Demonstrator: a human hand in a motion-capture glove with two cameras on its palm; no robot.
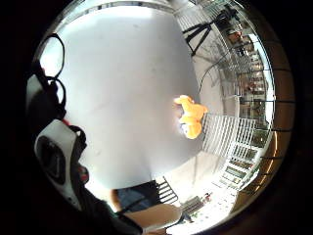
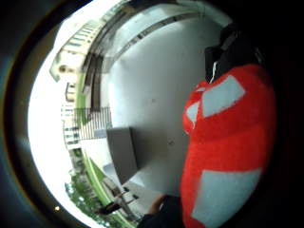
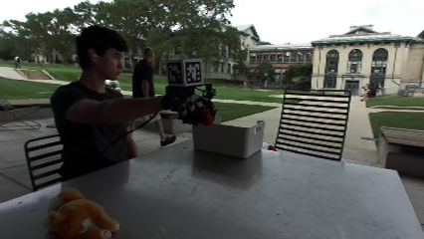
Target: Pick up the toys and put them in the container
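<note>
My gloved right hand is raised above the table, just beside and above the near end of the white container. It grips a red plush toy with pale grey patches; only a sliver of red shows under the fingers in the outside view. The container appears as a grey box on the table in the thumb side view. An orange plush toy lies at the table's near corner, far from the hand; it shows as an orange plush toy at the table's edge.
The grey table stretches wide around the container. A small red item lies beside the container's far end. A black slatted chair stands behind the table, another chair behind the person.
</note>
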